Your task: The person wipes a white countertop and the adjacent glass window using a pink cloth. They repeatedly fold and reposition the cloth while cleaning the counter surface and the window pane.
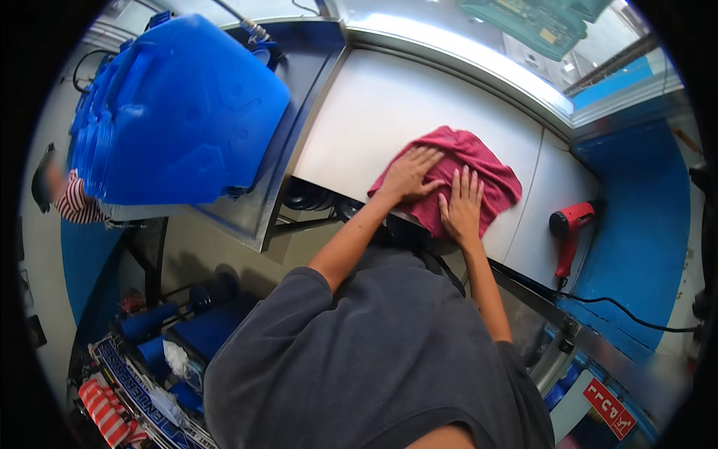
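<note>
A crumpled dark pink cloth (479,153) lies on the white tabletop (359,112), close to its front edge. My left hand (411,173) presses on the cloth's left part with the fingers stretched out. On its right part, my right hand (462,206) rests flat, fingers extended toward the window. The two hands are side by side, a little apart, and neither grips the cloth. What lies under the cloth, if anything, is hidden.
Several blue plastic jugs (187,112) stand on a metal counter (299,97) at the left. A red heat gun (570,232) with a black cord lies on the right. Behind the table runs a window ledge (449,49). A person in a striped top (78,200) is at far left.
</note>
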Available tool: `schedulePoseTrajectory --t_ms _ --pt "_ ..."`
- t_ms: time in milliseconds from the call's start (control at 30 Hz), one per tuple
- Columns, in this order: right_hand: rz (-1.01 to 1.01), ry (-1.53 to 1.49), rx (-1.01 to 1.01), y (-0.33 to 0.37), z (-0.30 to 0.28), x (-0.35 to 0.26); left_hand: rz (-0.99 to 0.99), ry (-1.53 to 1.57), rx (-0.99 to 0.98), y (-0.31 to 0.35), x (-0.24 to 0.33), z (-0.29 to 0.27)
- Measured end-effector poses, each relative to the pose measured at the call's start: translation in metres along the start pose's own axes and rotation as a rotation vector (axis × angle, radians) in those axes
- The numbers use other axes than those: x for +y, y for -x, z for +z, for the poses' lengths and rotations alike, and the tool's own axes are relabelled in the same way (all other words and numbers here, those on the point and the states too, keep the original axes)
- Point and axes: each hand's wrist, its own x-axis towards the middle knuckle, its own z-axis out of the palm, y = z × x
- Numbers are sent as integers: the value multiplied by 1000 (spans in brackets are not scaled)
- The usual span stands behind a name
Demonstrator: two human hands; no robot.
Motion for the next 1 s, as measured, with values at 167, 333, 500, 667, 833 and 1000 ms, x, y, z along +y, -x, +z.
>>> schedulePoseTrajectory --t_ms 167,333,500,667,833,1000 --pt "-249 -85 -167 -98 40 -61 -312 -204 106 34 -81 -55" --pt "-401 -137 -265 -129 57 -142 -558 -323 260 86 -110 -82" --pt "-594 -203 -195 -92 47 -152 -689 -305 423 133 -78 -62" --pt "-746 -69 -227 -73 35 -153 -833 304 716 156 -28 -33" --pt "-751 -89 -124 -89 52 -184 -874 903 919 147 -43 -21" --pt "-625 -107 -146 -88 81 -212 -791 1133 1147 135 -84 -21"
